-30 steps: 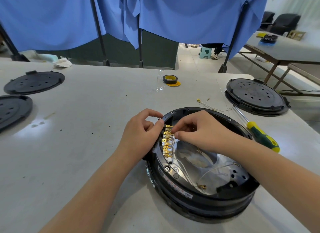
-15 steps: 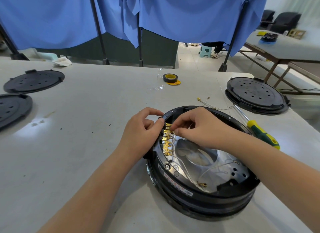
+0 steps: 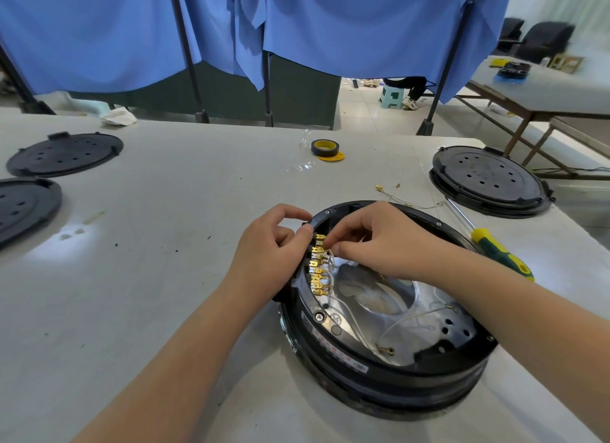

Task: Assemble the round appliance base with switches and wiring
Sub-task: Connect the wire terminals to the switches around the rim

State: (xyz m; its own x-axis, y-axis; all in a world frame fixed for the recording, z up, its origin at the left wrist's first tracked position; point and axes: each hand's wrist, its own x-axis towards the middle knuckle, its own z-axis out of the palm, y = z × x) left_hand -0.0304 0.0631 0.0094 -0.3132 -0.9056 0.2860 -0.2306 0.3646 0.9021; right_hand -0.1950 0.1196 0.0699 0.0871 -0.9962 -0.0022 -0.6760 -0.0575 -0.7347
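Observation:
The round black appliance base lies open side up on the table, with a shiny metal plate and thin white wires inside. A row of several brass terminals runs along its left inner rim. My left hand grips the outside of that rim, thumb tip pressed by the top terminals. My right hand reaches over the base and pinches a wire end at the upper terminals; the connector itself is hidden by my fingertips.
A yellow-and-green screwdriver lies right of the base, loose wires behind it. A black tape roll sits at mid-table. Black perforated lids lie far left, at the left edge and at right. Blue curtains hang behind.
My right hand's fingertips have shifted slightly up the terminal row towards its top end. The left hand stays on the rim.

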